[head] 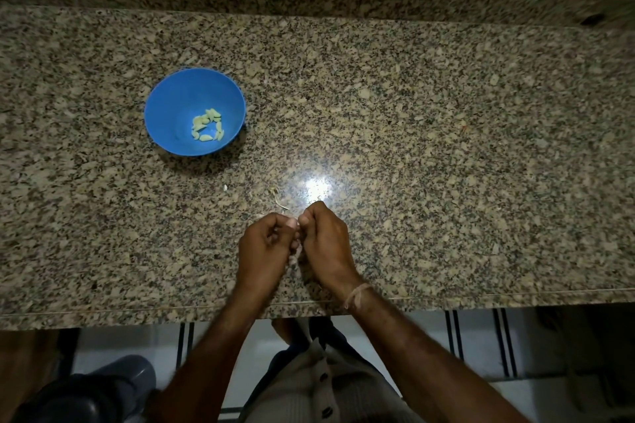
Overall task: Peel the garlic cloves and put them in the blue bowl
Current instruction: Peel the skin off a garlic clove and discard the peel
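Observation:
The blue bowl (171, 96) stands on the granite counter at the left, with several pale peeled garlic cloves (208, 125) lying in its bottom. My left hand (263, 244) and my right hand (324, 237) are pressed together near the counter's front edge, to the right of and nearer than the bowl. Their fingertips pinch a small garlic clove (297, 226) between them; it is mostly hidden by the fingers. Pale bits, probably more garlic or skin (295, 256), show between the palms below.
Thin strips of garlic skin (276, 197) and a small white fragment (225, 187) lie on the speckled granite counter (446, 148) just beyond my hands. A wooden panel runs along the back. Below the front edge are a tiled floor and a dark object at lower left.

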### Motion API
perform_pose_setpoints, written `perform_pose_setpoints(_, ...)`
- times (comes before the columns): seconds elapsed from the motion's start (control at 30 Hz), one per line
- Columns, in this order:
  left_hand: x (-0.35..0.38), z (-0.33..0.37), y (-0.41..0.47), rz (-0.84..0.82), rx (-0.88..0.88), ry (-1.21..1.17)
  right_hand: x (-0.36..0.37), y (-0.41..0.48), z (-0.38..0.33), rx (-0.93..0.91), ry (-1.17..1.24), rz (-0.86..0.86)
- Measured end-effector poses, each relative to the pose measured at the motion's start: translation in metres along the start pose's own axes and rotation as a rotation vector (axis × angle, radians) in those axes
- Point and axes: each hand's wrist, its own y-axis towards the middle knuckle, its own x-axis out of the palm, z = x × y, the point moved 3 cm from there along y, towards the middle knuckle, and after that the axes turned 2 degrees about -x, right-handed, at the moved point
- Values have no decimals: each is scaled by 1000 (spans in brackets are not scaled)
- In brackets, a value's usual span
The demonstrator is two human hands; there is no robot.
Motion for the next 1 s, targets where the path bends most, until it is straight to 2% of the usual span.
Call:
perform_pose_setpoints(0.13,-1,16,-8,104,130,137,7,2,11,-42,-98,48)
perform_pose_setpoints(0.2,-1,19,-9,117,161,154,7,2,11,-35,-78,68)
perform_pose_setpoints(0.33,-2,13,-7,86,209,183,6,3,16,116,23,30)
perform_pose_setpoints(0.43,1,11,-6,125,185,209,9,0,11,58,29,38)
perform_pose_setpoints(0.53,7,4,-6,149,-12,33,11,0,9,27,41,48)
perform_pose_setpoints(0.63,14,-7,-2,44,-287,-317,9,4,10,56,25,44)
perform_pose_setpoints(0.77,13,-7,3,-66,-515,-662,4,4,12,21,32,47)
perform_pose_setpoints(0.87,11,-3,8,-113,-603,-805,2,4,15,-89,-55,43)
perform_pose_setpoints(1.0,10,-5,15,-92,-634,-901,3,6,18,-142,-27,79)
